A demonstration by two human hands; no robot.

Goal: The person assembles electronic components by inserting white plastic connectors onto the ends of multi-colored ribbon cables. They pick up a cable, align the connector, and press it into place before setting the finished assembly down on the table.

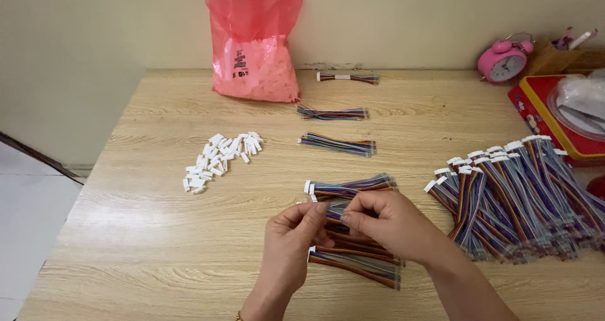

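Your fingers (328, 215) are pinching a wire bundle (334, 209) end at lower centre, left hand (291, 240) and right hand (386, 223) both closing on it. It's running left-right, lying over more bundles (359, 261); connectors (217, 160) are sitting upper left.

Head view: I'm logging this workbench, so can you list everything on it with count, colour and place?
Wooden table: one, light wood grain, fills the view.
Pink plastic bag: one, holding small white pieces, back centre against the wall.
White connectors: loose pile, too many to count, left of centre.
Wire bundles: multicoloured, four laid apart in a column at centre, more stacked under the hands.
Finished wire harnesses: large heap, multicoloured with white ends, right side.
Alarm clock: one, pink, back right.
Red tray: one, yellow-edged, far right, holding clear plastic.
Left hand: pinching a wire bundle.
Right hand: pinching the same bundle.
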